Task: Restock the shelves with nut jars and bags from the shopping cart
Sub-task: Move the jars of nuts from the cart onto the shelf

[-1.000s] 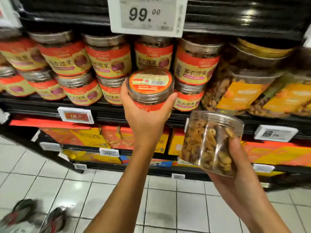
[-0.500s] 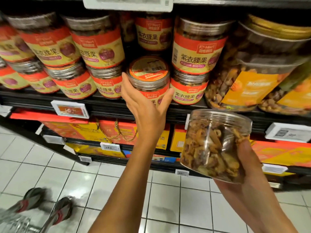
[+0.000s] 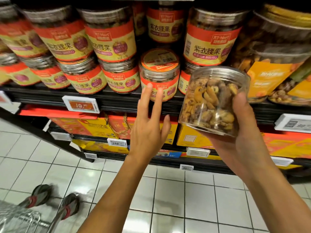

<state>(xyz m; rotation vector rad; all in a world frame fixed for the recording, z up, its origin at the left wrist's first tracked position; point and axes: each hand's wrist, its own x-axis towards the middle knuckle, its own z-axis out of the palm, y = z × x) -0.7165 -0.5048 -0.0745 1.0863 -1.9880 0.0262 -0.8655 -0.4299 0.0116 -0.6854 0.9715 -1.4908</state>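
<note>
The red-labelled jar (image 3: 159, 74) stands in the lower row on the shelf (image 3: 117, 100), right up at the front lip, with its lid in full view. No second jar sits directly on it, while its neighbours on either side are stacked two high. In front of it the left hand (image 3: 148, 132) hovers with its grip slack, fingers spread and holding nothing. The fingertips (image 3: 149, 86) overlap the label, but I can't tell whether they touch.

Just right of that jar and a little lower, the right hand (image 3: 244, 132) has its grip wrapped round a clear nut jar (image 3: 212, 101). It's tilted, with no label showing on this side.

The thing to do now, I'd say, is give the red-labelled jar a flat-fingered nudge back into line, label outward. Then the clear one can go squarely on its lid rather than on the rim, or it may slide off.

Further right of the jar are the nut bags (image 3: 269, 78). Below and to its left is a price tag (image 3: 80, 105). Far down to its left, the shopping cart (image 3: 18, 219) waits on the floor.
</note>
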